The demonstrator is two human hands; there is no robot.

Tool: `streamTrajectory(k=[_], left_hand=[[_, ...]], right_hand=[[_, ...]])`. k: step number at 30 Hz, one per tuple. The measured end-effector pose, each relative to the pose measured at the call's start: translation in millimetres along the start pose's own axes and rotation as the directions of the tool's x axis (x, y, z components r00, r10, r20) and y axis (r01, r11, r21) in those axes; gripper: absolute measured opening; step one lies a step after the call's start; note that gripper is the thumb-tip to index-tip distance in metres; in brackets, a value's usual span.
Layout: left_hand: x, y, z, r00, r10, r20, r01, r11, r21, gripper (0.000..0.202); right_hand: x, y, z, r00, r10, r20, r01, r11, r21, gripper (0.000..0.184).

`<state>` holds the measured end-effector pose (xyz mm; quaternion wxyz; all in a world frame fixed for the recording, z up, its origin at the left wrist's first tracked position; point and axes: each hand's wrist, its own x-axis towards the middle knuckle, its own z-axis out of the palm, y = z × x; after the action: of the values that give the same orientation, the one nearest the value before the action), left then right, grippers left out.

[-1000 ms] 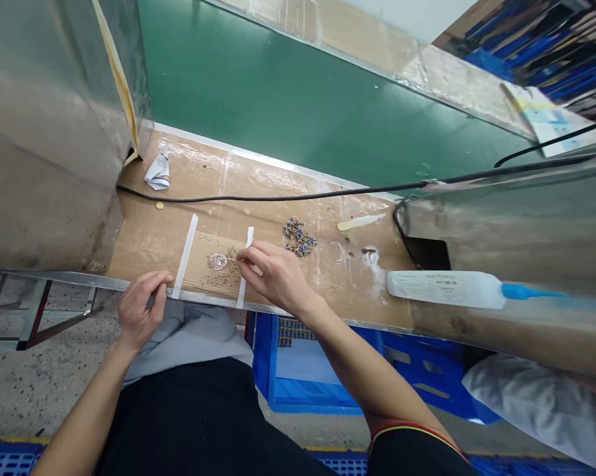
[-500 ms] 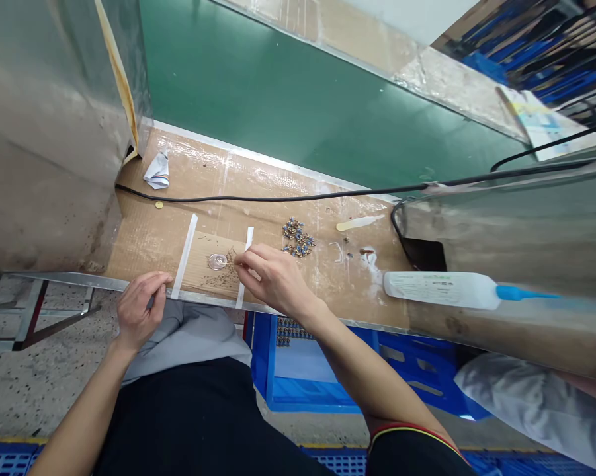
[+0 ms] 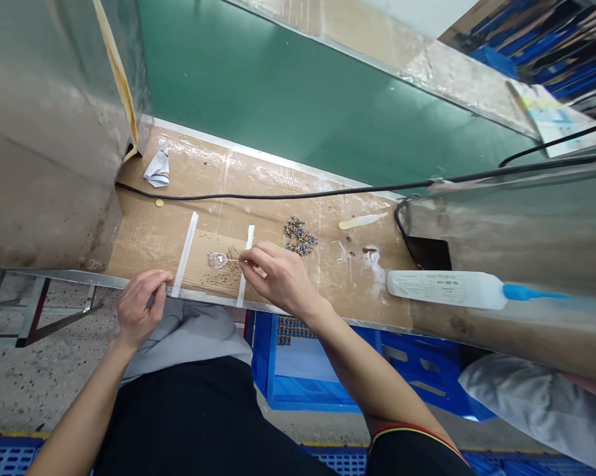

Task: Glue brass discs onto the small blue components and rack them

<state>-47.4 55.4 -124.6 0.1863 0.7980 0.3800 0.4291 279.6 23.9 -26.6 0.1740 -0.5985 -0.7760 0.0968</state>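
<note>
Right hand (image 3: 278, 274) of the seated worker: thumb and forefinger pinched together on a thin stick (image 3: 233, 260), remaining fingers curled behind. The stick points left, its far end at the right side of a small clear dish (image 3: 217, 260); contact with the contents is too small to tell from where I stand. The dish rests on a corrugated cardboard panel (image 3: 206, 241), between a left tape strip (image 3: 185, 254) and a right tape strip (image 3: 250, 235). Small dark pieces (image 3: 218, 280) lie scattered on the same panel, mostly to the right of the dish and on its near side.

Left hand (image 3: 139, 304): at the front edge of the workbench (image 3: 357, 297), left of the left tape strip; fingers loosely bent, thumb apart from the forefinger.

Beyond the right hand, a loose cluster of blue-and-metal components (image 3: 300, 236) sits on the bench. Farther right lie a flat pale spatula (image 3: 362, 221) and, on its side, a translucent white bottle (image 3: 444, 289) with a blue nozzle (image 3: 526, 292). A black cable (image 3: 278, 196) crosses behind the cluster. Below the bench edge, a blue crate (image 3: 312, 400) holds similar parts in rows (image 3: 294, 328), partly hidden by the right forearm
</note>
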Motion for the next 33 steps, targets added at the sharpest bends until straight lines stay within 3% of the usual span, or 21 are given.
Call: streamTrajectory(k=[33], left_hand=[[0.7,1.8,-0.3,1.0,-0.009,0.009,0.008,1.0,0.018,0.036]], right_hand=[[0.6,-0.1,2.0,0.998,0.055,-0.002,-0.055,0.998,0.042,0.016]])
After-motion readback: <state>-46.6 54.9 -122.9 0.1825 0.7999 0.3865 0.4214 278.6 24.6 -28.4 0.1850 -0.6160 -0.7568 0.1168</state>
